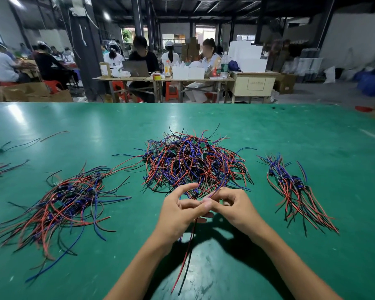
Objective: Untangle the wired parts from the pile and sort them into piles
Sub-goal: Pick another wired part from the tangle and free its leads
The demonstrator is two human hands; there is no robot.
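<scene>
On the green table (290,131), at the far left edge, a few loose wired parts (0,150) lie scattered, some cut off by the frame. Next comes the left sorted pile (65,202), a wide, loose spread of red, black and blue leads with small dark modules among them; its wires fan toward the near left corner.

In the middle, farther from the person, sits the tangled pile (193,161), a dense mound of red, blue and black wires with small green circuit boards showing near its top. 1 long red lead runs from its left side toward the left sorted pile.

Just in front of the mound, both hands meet above the table. The left hand (180,213) has its fingers curled, thumb and forefinger arched upward, and it grips a wired part (194,194) whose small dark module shows between the 2 hands. A red and a black lead (186,256) hang from this hand toward the near edge. The right hand (234,206) pinches a purple-blue wire that curves up into the mound, its other fingers bent inward.

To the right, well apart from the mound, lies the right sorted pile (294,187), a narrower bundle with its modules grouped at the far end and leads trailing toward the near right.
</scene>
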